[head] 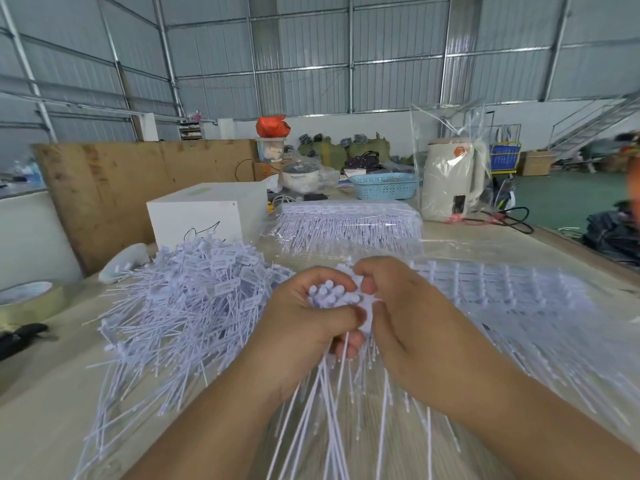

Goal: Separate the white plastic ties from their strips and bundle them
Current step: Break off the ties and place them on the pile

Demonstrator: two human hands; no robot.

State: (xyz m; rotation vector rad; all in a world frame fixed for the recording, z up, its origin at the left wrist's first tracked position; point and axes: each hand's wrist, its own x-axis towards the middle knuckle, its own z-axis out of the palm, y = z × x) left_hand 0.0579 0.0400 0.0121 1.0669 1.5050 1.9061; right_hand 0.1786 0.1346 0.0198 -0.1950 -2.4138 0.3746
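— Head view: how do the hands sit?
— Left hand curls round a bundle of white ties; right hand pinches it beside the left thumb.
— Which way do they point?
— Round heads up, thin smooth tails trailing toward the person over the tabletop. Loose ties lie heaped left of the hands.

Both forearms reach forward; left hand and right hand meet, fingers seemingly curled.
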